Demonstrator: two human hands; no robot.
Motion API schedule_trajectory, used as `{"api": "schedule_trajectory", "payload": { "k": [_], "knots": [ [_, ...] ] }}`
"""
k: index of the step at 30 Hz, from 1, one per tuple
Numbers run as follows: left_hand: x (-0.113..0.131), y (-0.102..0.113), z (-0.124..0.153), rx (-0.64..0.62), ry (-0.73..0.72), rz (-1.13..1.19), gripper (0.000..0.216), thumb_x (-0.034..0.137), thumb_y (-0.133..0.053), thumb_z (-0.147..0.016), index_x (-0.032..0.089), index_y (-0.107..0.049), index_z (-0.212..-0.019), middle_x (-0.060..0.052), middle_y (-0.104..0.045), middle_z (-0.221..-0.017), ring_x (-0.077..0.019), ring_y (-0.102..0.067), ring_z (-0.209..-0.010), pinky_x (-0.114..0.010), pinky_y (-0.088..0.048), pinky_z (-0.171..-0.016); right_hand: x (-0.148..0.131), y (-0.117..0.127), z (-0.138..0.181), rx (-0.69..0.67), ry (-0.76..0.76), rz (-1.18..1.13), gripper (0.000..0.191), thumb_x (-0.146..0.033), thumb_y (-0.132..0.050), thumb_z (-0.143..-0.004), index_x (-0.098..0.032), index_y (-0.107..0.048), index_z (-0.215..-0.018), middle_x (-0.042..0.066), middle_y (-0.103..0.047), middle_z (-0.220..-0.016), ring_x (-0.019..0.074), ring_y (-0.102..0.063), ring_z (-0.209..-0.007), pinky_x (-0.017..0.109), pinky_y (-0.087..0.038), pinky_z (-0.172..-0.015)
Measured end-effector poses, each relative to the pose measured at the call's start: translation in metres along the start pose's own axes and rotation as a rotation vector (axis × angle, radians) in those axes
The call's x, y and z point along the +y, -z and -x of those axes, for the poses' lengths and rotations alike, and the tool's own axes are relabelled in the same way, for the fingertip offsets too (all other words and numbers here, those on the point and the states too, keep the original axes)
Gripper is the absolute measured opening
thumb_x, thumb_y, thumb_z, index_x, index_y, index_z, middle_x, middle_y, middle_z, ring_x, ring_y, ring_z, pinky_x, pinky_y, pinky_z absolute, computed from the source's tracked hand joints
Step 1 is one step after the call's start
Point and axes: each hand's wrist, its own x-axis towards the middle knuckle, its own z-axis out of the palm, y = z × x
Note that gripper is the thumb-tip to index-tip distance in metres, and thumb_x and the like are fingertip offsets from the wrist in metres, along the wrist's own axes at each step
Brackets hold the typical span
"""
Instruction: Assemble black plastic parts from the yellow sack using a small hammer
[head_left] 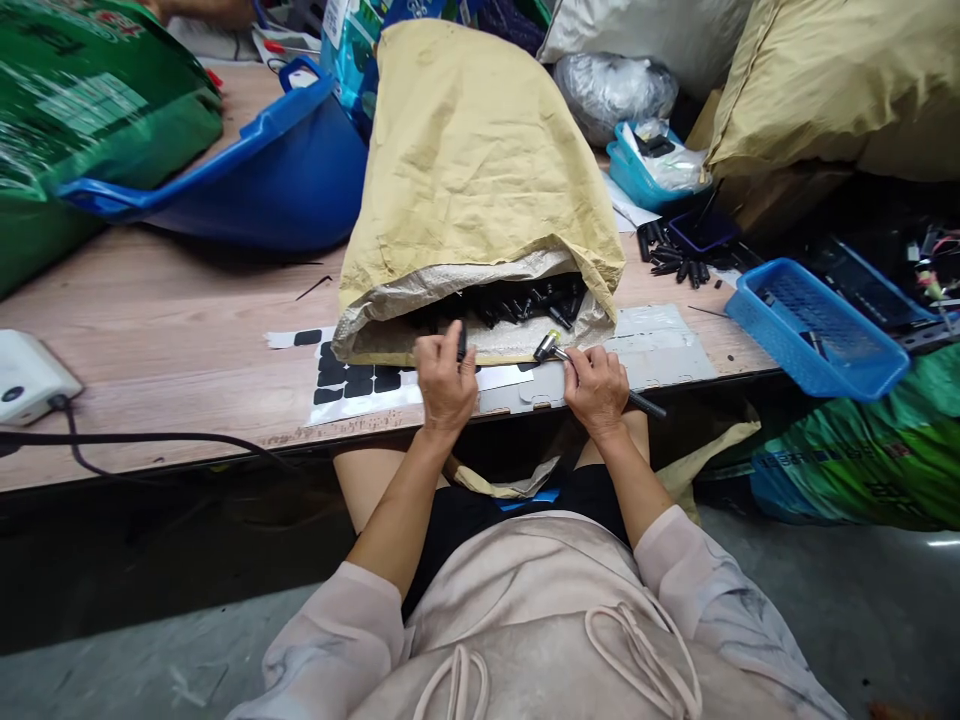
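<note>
My left hand (448,385) is closed on a small black part (462,342), held upright at the mouth of a yellow woven sack (480,150). The part's exact kind is not clear. In my right hand (598,388) is a small hammer (548,346) with a metal head and a yellowish face; its black handle sticks out to the right below my fingers. The sack lies with its opening towards me, and many black parts (510,303) show inside. Under my hands is a white sheet with black stickers (352,380), beside a grey strip (660,350) along the table's edge.
A big blue basin (255,180) and a green bag (90,130) stand at the left. A white power socket (34,378) trails a cable near the front edge. To the right are a blue basket (817,330), loose black pieces (671,258) and a small turquoise basket (649,180).
</note>
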Motion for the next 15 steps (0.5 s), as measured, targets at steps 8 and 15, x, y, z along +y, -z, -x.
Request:
{"api": "schedule_trajectory", "payload": {
  "k": [8, 15],
  "knots": [
    [0.0094, -0.0110, -0.0014, -0.458, -0.176, 0.270, 0.030, 0.021, -0.068, -0.089, 0.023, -0.075, -0.119, -0.006, -0.073, -0.104, -0.0245, -0.064, -0.101, -0.041, -0.053, -0.097, -0.0004, 0.0020, 0.0007, -0.010, -0.004, 0.014, 0.029, -0.035, -0.052, -0.104, -0.027, -0.075, -0.120, 0.009, -0.065, -0.102, 0.0249, -0.047, -0.093, 0.036, -0.033, -0.078],
    [0.0056, -0.0117, -0.0028, -0.452, -0.078, 0.359, 0.027, 0.021, -0.074, -0.084, 0.021, -0.078, -0.111, -0.003, -0.066, -0.096, -0.0196, -0.064, -0.087, -0.034, -0.055, -0.082, 0.0057, 0.0031, -0.0026, -0.012, -0.006, -0.045, 0.030, -0.030, -0.052, -0.104, -0.026, -0.075, -0.122, 0.009, -0.066, -0.100, 0.0242, -0.051, -0.092, 0.035, -0.038, -0.078]
  ]
}}
